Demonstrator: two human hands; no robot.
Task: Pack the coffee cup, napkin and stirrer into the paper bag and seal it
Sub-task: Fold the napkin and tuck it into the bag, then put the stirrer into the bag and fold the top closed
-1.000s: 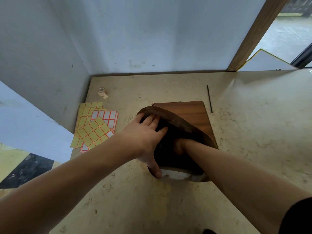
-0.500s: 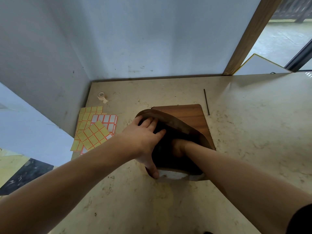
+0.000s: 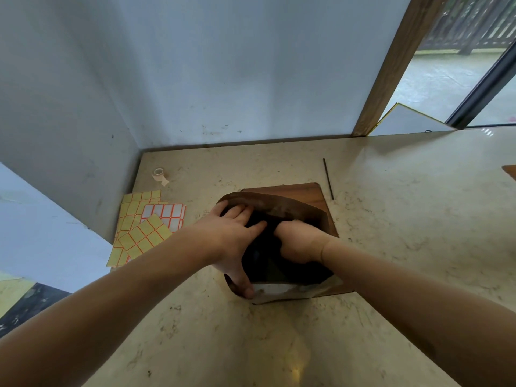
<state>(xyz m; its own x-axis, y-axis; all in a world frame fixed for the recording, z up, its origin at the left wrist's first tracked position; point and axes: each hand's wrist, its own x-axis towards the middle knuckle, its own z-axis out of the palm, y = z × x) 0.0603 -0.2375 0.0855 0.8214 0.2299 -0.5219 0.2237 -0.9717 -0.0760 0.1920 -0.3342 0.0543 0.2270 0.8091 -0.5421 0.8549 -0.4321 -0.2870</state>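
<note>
A brown paper bag (image 3: 279,201) stands open on a wooden board (image 3: 296,192) in the middle of the marble table. My left hand (image 3: 231,236) grips the bag's left rim, fingers inside and thumb outside near the front edge. My right hand (image 3: 298,243) reaches down into the dark mouth; its fingers are hidden, so what it holds is unclear. A thin dark stirrer (image 3: 328,178) lies on the table just beyond the board's right corner. The cup and napkin are not visible; a pale patch (image 3: 276,289) shows at the bag's near edge.
Yellow and white sticker sheets (image 3: 145,227) lie left of the bag, with a small tape roll (image 3: 159,174) behind them. Grey walls close off the left and back. A wooden post (image 3: 391,65) rises at the back right, and a brown corner (image 3: 509,170) pokes in at the right edge.
My right hand has risen from deep in the bag, so its back now shows above the rim. The left hand keeps its hold on the rim.
</note>
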